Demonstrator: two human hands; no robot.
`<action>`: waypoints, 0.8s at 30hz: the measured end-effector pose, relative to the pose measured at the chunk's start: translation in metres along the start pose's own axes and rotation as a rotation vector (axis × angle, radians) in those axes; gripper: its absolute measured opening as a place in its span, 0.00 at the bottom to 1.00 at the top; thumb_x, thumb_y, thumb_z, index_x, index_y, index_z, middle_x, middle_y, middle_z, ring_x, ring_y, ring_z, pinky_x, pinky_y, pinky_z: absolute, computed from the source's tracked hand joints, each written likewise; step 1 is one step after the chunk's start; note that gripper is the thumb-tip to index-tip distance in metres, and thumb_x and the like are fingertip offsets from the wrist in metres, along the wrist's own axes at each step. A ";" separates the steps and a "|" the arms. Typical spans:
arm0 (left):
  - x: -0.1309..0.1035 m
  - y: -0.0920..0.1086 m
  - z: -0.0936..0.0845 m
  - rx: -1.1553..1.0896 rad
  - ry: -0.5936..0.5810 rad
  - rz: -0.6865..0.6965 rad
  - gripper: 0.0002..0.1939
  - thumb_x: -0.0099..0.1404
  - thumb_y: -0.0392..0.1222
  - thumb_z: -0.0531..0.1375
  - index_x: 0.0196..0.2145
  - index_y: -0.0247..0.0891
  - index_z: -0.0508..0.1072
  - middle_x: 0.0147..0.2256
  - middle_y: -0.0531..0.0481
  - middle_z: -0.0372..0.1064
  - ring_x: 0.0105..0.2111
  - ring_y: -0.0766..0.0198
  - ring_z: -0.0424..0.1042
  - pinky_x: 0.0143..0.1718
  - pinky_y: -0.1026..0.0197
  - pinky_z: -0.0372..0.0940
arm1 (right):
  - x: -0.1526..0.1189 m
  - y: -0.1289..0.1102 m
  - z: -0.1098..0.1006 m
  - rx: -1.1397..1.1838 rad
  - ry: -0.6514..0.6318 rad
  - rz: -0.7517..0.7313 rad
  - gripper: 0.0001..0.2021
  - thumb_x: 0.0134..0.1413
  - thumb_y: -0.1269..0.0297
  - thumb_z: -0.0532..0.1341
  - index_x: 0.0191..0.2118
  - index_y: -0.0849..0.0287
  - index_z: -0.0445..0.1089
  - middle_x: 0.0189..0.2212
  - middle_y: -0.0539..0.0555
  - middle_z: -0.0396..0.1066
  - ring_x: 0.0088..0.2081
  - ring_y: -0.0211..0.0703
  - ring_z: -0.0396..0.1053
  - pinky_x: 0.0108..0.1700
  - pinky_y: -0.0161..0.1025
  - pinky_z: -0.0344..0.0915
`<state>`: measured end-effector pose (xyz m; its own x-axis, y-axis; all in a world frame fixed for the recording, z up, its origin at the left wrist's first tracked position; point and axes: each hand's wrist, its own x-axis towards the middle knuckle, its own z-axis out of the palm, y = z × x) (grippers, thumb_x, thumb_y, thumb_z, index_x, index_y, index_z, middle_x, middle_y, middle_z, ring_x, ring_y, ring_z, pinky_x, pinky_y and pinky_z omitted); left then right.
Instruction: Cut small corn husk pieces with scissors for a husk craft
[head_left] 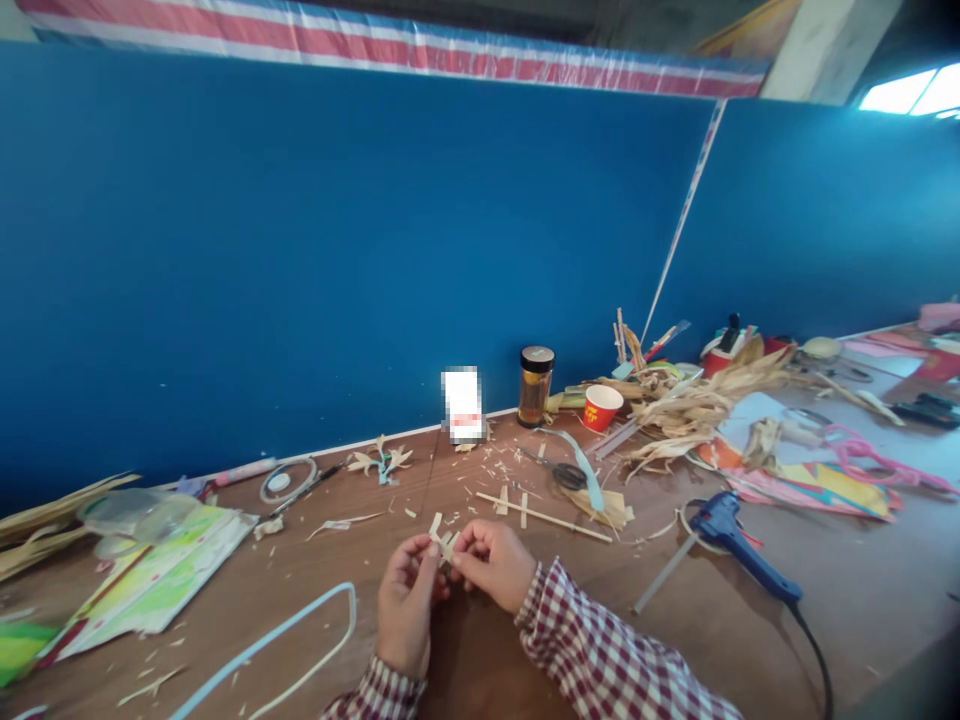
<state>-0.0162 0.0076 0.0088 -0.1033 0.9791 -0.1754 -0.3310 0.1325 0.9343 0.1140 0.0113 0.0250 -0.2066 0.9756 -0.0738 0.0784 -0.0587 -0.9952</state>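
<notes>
Close together over the brown table, both hands are closed on small pale strips of what looks like corn husk [436,526]. My left hand [405,605] pinches them between thumb and fingers. From the other side, my right hand [493,563] grips the same pieces with thumb and forefinger. The strips cross at the fingertips; their lower ends are hidden. Just beyond the hands lies a thin stick [555,518] with short husk strips [523,510] beside it. A pair of scissors [568,476] with dark handles rests farther back, near a flat husk piece [616,508].
A blue glue gun [746,550] with its cord lies to the right. Behind stand a lidded jar [535,388], a red paper cup [602,408] and a pile of dried husks [694,400]. On the left are a bent pale-blue strip [277,635] and a green-white sheet [169,575].
</notes>
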 end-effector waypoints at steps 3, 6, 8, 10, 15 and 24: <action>-0.002 0.002 0.002 -0.034 0.010 -0.012 0.19 0.46 0.45 0.65 0.35 0.37 0.66 0.23 0.54 0.67 0.19 0.71 0.64 0.19 0.69 0.59 | 0.002 -0.002 0.003 0.131 0.014 0.092 0.09 0.45 0.61 0.59 0.29 0.62 0.63 0.21 0.49 0.70 0.17 0.30 0.62 0.18 0.27 0.55; -0.005 0.005 0.004 -0.067 -0.014 -0.055 0.21 0.48 0.48 0.64 0.38 0.36 0.68 0.21 0.55 0.66 0.19 0.71 0.62 0.19 0.69 0.58 | 0.005 -0.002 0.002 0.213 0.016 0.117 0.14 0.44 0.56 0.60 0.30 0.63 0.64 0.20 0.49 0.69 0.17 0.29 0.62 0.17 0.27 0.54; -0.007 0.007 0.005 -0.075 -0.058 -0.090 0.24 0.49 0.48 0.63 0.43 0.36 0.68 0.23 0.54 0.67 0.19 0.71 0.62 0.20 0.69 0.58 | 0.006 -0.001 0.001 0.252 0.011 0.121 0.16 0.43 0.54 0.60 0.30 0.64 0.65 0.21 0.48 0.69 0.16 0.28 0.61 0.17 0.26 0.53; -0.008 0.008 0.006 -0.065 -0.109 -0.115 0.25 0.50 0.48 0.63 0.45 0.35 0.68 0.23 0.53 0.67 0.20 0.71 0.62 0.21 0.69 0.58 | 0.006 0.000 0.000 0.294 -0.011 0.136 0.17 0.42 0.52 0.60 0.31 0.64 0.65 0.21 0.48 0.69 0.16 0.28 0.60 0.17 0.26 0.53; -0.008 0.008 0.007 -0.044 -0.155 -0.105 0.19 0.50 0.47 0.63 0.39 0.35 0.72 0.21 0.54 0.65 0.20 0.72 0.60 0.20 0.70 0.56 | 0.005 0.003 0.002 0.389 -0.067 0.204 0.17 0.40 0.52 0.62 0.31 0.63 0.64 0.20 0.47 0.68 0.16 0.27 0.59 0.17 0.25 0.51; -0.001 0.002 0.002 -0.045 -0.047 -0.028 0.14 0.47 0.45 0.66 0.28 0.33 0.71 0.15 0.59 0.58 0.14 0.76 0.53 0.15 0.72 0.49 | 0.001 -0.002 -0.001 -0.066 0.094 -0.109 0.13 0.51 0.55 0.57 0.28 0.62 0.66 0.19 0.46 0.63 0.22 0.32 0.61 0.24 0.29 0.56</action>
<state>-0.0146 0.0068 0.0119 -0.0497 0.9814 -0.1856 -0.3747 0.1539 0.9143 0.1144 0.0122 0.0270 -0.1258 0.9911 0.0433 0.1256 0.0592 -0.9903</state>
